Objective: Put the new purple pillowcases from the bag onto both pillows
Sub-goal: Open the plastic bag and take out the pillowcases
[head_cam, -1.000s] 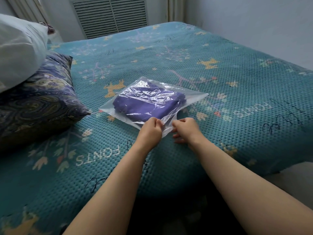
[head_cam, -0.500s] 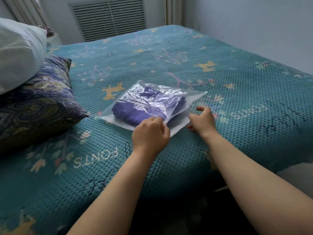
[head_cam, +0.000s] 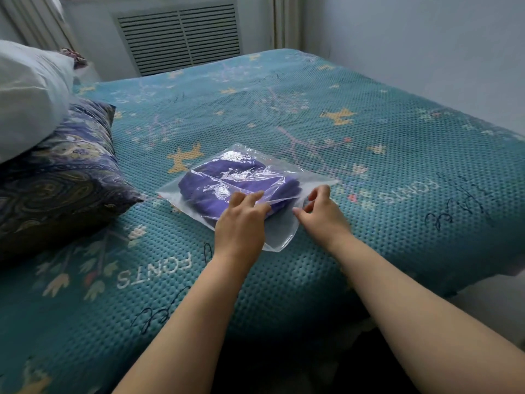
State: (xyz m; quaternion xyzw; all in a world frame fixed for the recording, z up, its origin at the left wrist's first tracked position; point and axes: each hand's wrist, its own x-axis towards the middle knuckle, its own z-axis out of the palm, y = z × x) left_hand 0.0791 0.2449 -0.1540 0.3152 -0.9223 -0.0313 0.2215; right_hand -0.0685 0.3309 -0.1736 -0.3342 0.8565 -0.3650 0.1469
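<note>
The upper film of the bag is pinched by the left hand; the right hand is curled at its mouth, grip unclear. The pillowcases lie just beyond the fingertips. The lower lip should be held down while the film is lifted.

I saw the clear bag of purple pillowcases lying on the teal bedspread; my left hand pinched its top film, my right hand touched its open edge.

Both forearms bare, stretched forward side by side. Left hand palm down, thumb and fingers pinching plastic bag film. Right hand just beside it, fingers half curled, grip unclear.
</note>
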